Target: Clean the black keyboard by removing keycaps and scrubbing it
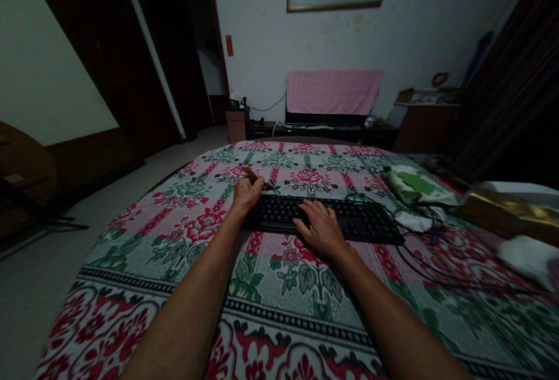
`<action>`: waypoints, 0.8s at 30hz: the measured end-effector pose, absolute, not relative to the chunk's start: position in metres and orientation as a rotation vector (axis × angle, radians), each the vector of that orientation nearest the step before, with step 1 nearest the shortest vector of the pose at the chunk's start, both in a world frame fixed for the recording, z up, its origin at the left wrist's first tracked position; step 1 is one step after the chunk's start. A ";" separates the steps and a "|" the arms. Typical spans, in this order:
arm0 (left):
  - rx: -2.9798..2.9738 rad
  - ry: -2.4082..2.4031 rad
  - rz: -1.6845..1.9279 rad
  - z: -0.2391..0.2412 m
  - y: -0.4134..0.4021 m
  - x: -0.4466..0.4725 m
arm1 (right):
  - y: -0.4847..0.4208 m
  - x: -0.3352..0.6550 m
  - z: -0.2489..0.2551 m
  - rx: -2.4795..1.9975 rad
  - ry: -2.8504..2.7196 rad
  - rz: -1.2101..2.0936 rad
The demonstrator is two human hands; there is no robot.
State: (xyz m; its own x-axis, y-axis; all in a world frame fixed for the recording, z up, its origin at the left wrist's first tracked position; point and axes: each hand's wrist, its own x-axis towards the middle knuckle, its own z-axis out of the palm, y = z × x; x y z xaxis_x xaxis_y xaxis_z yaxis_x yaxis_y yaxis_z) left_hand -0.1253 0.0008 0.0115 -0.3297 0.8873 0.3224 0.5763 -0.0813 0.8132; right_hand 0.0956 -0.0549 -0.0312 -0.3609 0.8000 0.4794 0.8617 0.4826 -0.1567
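A black keyboard [353,220] lies across the patterned tablecloth in front of me. My left hand [248,194] is at its left end, closed around a slim brown brush-like tool [250,174]. The tool's dark end points right, just above the keyboard's back left edge; its exact kind is hard to make out in the dim light. My right hand [321,227] rests palm down on the middle of the keyboard, its fingers stretched out and apart over the keys and front edge. It holds nothing that I can see.
On the right of the tablecloth [283,275] are a green-and-white packet [417,187], black cables [419,266], a crumpled white wad [526,255] and a gold box [510,211]. Beyond the table, a pink cloth [334,90] covers a screen on a low cabinet.
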 end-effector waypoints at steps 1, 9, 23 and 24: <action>1.608 1.803 1.352 0.006 0.003 -0.118 | -0.055 0.096 -0.031 -1.374 -2.236 -0.167; 1.688 2.089 1.162 0.005 -0.001 -0.125 | -0.055 0.096 -0.033 -1.374 -2.228 -0.163; 1.734 1.897 1.243 0.002 -0.007 -0.090 | -0.055 0.095 -0.032 -1.382 -2.233 -0.187; 1.746 1.952 1.226 0.002 -0.008 -0.092 | -0.055 0.095 -0.033 -1.384 -2.231 -0.187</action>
State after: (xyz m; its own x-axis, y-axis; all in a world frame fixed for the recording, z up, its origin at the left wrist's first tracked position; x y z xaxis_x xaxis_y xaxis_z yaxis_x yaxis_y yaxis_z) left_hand -0.0916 -0.0078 0.0020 -0.2510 0.9074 0.3372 0.6977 -0.0719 0.7128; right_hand 0.0952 -0.0549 -0.0328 -0.3553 0.8000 0.4835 0.8692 0.4730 -0.1440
